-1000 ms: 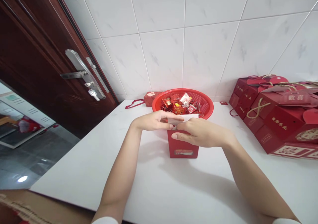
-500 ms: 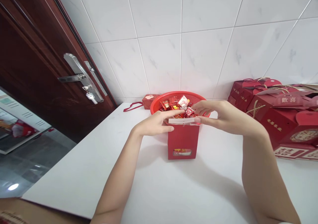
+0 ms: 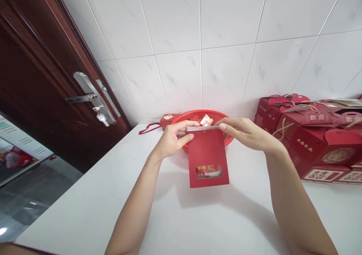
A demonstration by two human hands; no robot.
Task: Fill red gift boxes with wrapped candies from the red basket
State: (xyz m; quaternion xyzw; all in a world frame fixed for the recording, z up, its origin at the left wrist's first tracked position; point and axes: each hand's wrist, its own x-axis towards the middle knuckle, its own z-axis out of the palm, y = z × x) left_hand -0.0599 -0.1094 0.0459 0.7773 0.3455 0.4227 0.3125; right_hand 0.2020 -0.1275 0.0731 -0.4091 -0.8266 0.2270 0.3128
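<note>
A red paper bag [image 3: 207, 147] with a small clear window near its bottom hangs between my hands, tilted, its lower edge over the white table. Wrapped items show through the window. My left hand [image 3: 175, 136] pinches the bag's top left corner between thumb and fingers. At the top right corner, my right hand [image 3: 246, 133] has its thumb on the near side and its fingers behind the pale top edge. Behind the bag stands a red plastic basket [image 3: 185, 116] with wrapped sweets [image 3: 206, 120], partly hidden by the bag and hands.
Red gift boxes with rope handles [image 3: 319, 134] are stacked at the right. A small red box [image 3: 166, 121] with a ribbon lies left of the basket. The white table [image 3: 113, 194] meets a tiled wall; a brown door [image 3: 42, 59] is at the left.
The bag has been lifted and tilted, and its front now faces me more fully. Both hands have closed on its top edge. The camera view has shifted slightly.
</note>
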